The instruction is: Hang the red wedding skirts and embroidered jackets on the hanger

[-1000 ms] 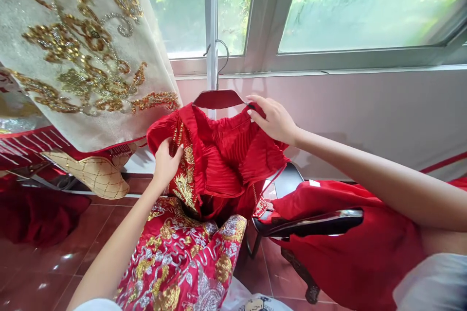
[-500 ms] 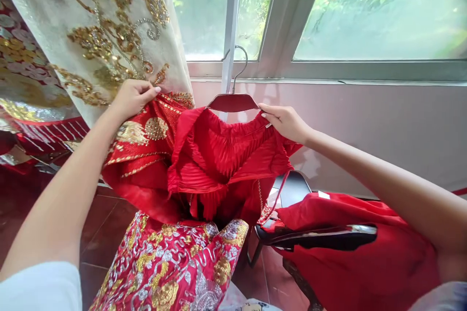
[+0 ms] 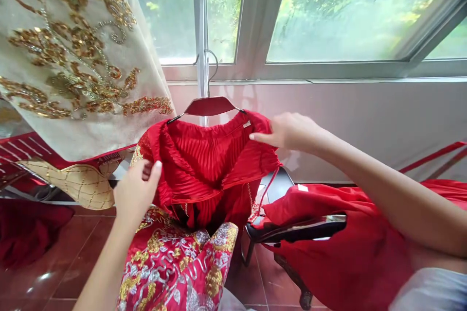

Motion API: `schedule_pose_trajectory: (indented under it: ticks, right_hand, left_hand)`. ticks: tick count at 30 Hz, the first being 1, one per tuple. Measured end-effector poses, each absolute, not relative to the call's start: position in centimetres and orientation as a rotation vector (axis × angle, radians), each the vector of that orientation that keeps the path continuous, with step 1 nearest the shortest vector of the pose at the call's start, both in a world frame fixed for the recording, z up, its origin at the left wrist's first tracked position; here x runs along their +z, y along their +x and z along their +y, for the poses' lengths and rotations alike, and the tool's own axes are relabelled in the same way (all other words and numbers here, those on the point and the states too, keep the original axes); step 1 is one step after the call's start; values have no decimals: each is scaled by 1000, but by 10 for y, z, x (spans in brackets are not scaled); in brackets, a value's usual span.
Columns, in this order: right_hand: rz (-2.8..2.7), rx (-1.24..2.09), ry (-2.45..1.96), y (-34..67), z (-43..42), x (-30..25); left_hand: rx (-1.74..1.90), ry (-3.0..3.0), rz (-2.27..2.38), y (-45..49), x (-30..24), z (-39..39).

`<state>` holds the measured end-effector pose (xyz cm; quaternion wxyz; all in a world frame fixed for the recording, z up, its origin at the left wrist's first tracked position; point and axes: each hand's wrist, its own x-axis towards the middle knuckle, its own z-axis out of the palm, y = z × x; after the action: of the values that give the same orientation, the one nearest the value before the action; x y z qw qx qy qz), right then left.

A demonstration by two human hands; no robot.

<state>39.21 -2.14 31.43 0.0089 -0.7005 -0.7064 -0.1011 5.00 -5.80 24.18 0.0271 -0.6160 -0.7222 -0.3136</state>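
A red pleated garment point(image 3: 204, 155) hangs from a dark red hanger point(image 3: 209, 106) with a metal hook, its gathered neckline facing me. A small white label shows inside the collar. My left hand point(image 3: 135, 194) is at the garment's left edge, fingers bent and thumb apart, with no cloth visibly pinched. At the opposite shoulder is my right hand point(image 3: 292, 131), its thumb stretched over the cloth and its other fingers partly hidden and blurred. Below hangs a red skirt-like cloth point(image 3: 178, 262) embroidered in gold and silver.
To the left hangs a cream cloth point(image 3: 73, 58) with gold sequins, beside a yellow quilted piece point(image 3: 87, 187). On the right, red fabric point(image 3: 365, 262) drapes over a dark chair point(image 3: 292, 234). A window point(image 3: 328, 14) and pale wall point(image 3: 346, 121) stand behind.
My left hand has let go of the gold-patterned red sleeve and moved down; the sleeve has dropped back. My right hand has loosened at the shoulder. The view has shifted right.
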Motion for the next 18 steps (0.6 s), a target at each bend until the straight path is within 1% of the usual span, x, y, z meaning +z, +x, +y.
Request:
schedule_pose_trajectory:
  ticks: [3,5,6,8,9,11,13,14,16,18]
  right_hand:
    - [-2566,230,-2302,407,-9,295]
    - [-2582,581,-2311,411,1,284]
    - [-2529,715,-2289,410,4,281]
    - [-2379,914,-2173,404,5,279]
    - [-2292,982,-2091,399,2,280]
    - [-2091,1110,-1880,387,-5,279]
    - [-1843,1250,-1638,374,-13,274]
    - [-1713,1327,-1517,368,-16,270]
    - [-1501,1494,-1313,358,-21,262]
    - [-1392,1599,-1212,351,-22,256]
  left_hand:
    - [-644,-1961,-2422,64,206,-72]
    - [-616,-2093,-2425,59,184,-66]
    - [-674,-2157,-2405,54,177,-62]
    - [-908,-2309,-2363,47,175,-55]
    - [-1083,-2396,-2335,47,181,-55]
    - [-1525,-2507,-2236,55,203,-58]
    - [-1958,-2402,-2096,75,233,-61]
    - [-2100,-2302,-2037,88,246,-61]
    - [-2273,-2195,-1989,114,265,-55]
    - [-2386,-2218,-2025,136,269,-43]
